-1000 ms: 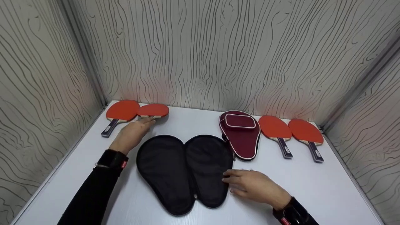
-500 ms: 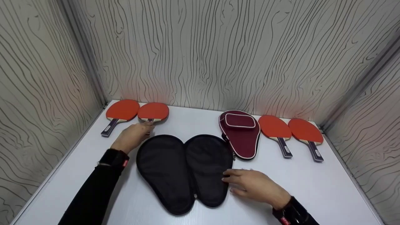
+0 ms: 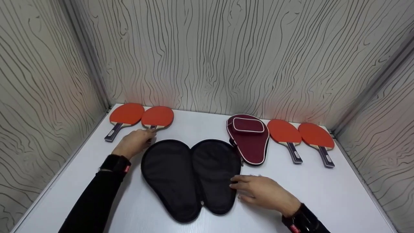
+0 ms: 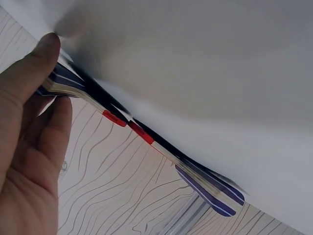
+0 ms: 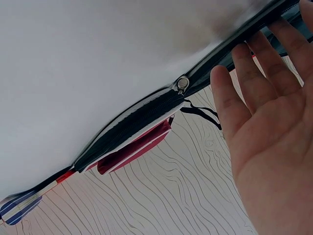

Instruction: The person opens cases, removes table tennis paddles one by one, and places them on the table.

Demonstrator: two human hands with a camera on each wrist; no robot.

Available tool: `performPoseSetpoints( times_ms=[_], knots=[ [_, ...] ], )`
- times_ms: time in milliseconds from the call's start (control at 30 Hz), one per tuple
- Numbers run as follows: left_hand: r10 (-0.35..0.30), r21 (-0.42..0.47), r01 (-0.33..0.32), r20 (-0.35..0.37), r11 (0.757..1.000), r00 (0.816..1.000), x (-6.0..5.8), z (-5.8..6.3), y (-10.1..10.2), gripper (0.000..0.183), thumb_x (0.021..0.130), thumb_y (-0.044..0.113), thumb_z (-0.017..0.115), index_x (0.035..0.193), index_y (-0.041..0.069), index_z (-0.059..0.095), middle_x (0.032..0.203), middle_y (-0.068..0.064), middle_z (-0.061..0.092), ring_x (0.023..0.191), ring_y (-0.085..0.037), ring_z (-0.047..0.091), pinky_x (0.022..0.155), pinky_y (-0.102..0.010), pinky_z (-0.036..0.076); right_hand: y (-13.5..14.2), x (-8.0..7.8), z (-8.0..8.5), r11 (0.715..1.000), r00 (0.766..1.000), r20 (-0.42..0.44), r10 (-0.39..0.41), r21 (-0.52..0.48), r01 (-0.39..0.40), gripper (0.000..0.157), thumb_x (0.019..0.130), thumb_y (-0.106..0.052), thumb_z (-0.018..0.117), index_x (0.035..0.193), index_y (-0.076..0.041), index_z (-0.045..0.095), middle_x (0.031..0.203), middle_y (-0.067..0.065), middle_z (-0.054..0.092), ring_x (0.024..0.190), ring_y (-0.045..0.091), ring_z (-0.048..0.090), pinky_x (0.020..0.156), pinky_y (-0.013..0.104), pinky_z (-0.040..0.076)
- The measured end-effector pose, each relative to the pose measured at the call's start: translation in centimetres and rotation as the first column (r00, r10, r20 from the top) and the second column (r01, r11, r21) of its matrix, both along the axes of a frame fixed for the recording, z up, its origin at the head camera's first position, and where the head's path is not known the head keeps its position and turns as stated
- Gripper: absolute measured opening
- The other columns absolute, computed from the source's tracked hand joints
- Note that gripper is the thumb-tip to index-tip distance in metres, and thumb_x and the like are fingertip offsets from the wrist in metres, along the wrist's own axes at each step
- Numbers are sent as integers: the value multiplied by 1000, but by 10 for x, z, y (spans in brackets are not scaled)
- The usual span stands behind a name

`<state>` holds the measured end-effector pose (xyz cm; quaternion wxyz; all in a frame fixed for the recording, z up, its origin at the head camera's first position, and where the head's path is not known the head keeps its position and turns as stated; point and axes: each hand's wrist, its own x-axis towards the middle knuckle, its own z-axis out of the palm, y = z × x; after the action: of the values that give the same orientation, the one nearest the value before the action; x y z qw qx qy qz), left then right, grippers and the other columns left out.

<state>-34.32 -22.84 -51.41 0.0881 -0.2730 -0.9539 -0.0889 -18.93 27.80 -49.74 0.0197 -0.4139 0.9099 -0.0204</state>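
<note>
My left hand [image 3: 135, 142] pinches the handle of a red table tennis paddle [image 3: 157, 116] at the back left. Thumb and fingers lie on either side of its blue-striped handle [image 4: 66, 81] in the left wrist view. A second red paddle [image 3: 127, 113] lies beside it, blade edges close together. In the middle, a black-lined paddle case [image 3: 171, 178] lies spread open like a book. My right hand [image 3: 263, 192] rests at that case's right edge, fingers extended and touching the rim; the right wrist view shows these fingers [image 5: 259, 73] fairly straight.
A closed maroon paddle case [image 3: 250, 142] with white piping lies behind the open one. Two more red paddles, one nearer [image 3: 284, 134] and one farther right [image 3: 316, 136], lie beside it. Patterned panels [image 3: 200, 58] wall the white table [image 3: 200, 124] at back and sides.
The left paddle's blade, tilted a second ago, now shows more of its red face and sits slightly nearer me. My left hand has drawn back a little with its handle. The right hand stays put.
</note>
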Motion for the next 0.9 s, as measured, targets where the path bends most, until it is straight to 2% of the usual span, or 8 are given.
performPoseSetpoints(
  times_ms=[200, 267, 400, 500, 600, 700, 833, 900],
  knots=[
    [4, 67, -8, 51, 998, 999, 3, 2, -6, 19, 104, -1, 85, 121, 8, 83, 107, -10, 87, 92, -23, 81, 79, -47, 69, 0, 0, -1, 1000, 1000, -11, -1, -4, 1, 39, 113, -30, 79, 151, -22, 81, 161, 3, 76, 144, 24, 77, 109, 50, 70],
    [16, 125, -28, 97, 992, 995, 3, 5, -9, 22, 106, 3, 85, 127, 8, 83, 109, -10, 88, 98, -24, 83, 84, -48, 70, 0, 0, -2, 1000, 1000, -15, 1, -6, -1, 39, 112, -29, 79, 151, -22, 81, 161, 3, 76, 144, 24, 77, 109, 50, 70],
    [59, 233, -101, 183, 967, 981, 6, 14, -10, 37, 113, 15, 79, 149, 5, 79, 135, -18, 87, 125, -36, 84, 107, -59, 69, 0, 1, -1, 1000, 1000, -18, 7, -4, -7, 39, 113, -30, 80, 151, -22, 81, 160, 2, 76, 143, 23, 77, 108, 48, 70],
    [69, 285, -134, 225, 949, 972, 11, 22, -9, 42, 118, 25, 73, 154, 4, 76, 138, -19, 86, 130, -38, 81, 115, -64, 64, 0, 1, 0, 1000, 1000, -11, 6, -1, -6, 39, 113, -30, 80, 151, -23, 81, 160, 1, 76, 143, 22, 77, 108, 47, 70],
    [40, 335, -137, 282, 932, 958, 17, 29, -7, 46, 120, 30, 69, 158, 5, 74, 131, -16, 88, 117, -32, 83, 108, -60, 66, 0, 1, 0, 1000, 1000, -2, 0, 1, 0, 39, 113, -30, 80, 152, -23, 80, 160, 1, 76, 144, 22, 77, 108, 47, 70],
    [19, 354, -141, 328, 925, 945, 23, 35, -4, 48, 121, 35, 68, 159, 6, 73, 135, -16, 87, 116, -30, 85, 105, -58, 69, 0, 1, 0, 1000, 1000, 3, -3, 3, 3, 39, 113, -30, 79, 152, -23, 80, 160, 1, 76, 144, 22, 76, 109, 48, 70],
    [7, 334, -132, 350, 933, 937, 31, 42, 0, 42, 121, 36, 66, 145, 6, 82, 134, -13, 88, 115, -25, 83, 105, -56, 70, 0, 0, 0, 1000, 1000, 0, -1, 8, 1, 40, 114, -31, 79, 152, -23, 80, 161, 2, 75, 145, 23, 76, 110, 49, 70],
    [2, 322, -124, 356, 939, 935, 36, 46, 2, 37, 121, 35, 66, 136, 8, 86, 120, -8, 89, 105, -21, 78, 99, -50, 68, 1, 0, 0, 1000, 1000, -2, 0, 8, 0, 40, 114, -31, 79, 153, -22, 80, 161, 2, 75, 146, 23, 76, 110, 49, 70]
  ],
)
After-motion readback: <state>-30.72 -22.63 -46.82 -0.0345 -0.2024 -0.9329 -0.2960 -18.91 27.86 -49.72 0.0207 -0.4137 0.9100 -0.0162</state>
